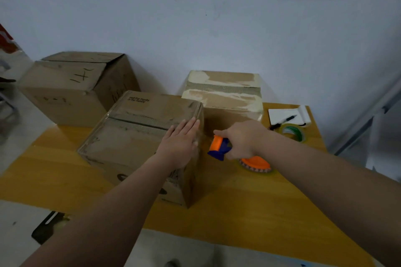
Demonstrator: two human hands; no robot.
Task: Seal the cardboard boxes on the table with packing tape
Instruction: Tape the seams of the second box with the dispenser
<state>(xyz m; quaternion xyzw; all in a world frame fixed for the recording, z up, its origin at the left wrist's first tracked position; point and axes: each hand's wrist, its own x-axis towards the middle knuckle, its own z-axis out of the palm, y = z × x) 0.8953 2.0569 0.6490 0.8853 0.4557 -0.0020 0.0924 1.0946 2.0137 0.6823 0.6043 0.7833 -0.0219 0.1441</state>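
A closed cardboard box (134, 132) stands on the yellow wooden table (249, 206), its top flaps meeting in a seam with glossy tape across the top. My left hand (181, 143) lies flat with straight fingers on the box's right top edge. Beside the box's right side, my right hand (243, 138) grips an orange and blue tape dispenser (219, 147), whose orange toothed end (256, 163) shows below the hand. A second box (225, 95) with torn, pale tape remnants stands behind. A third box (73, 84) with a raised flap sits at the far left.
A roll of clear tape with a green core (293, 132) lies at the table's far right, next to a white pad with a black pen (284, 118). A pale wall runs behind the table. A dark object (46, 226) lies on the floor at the left.
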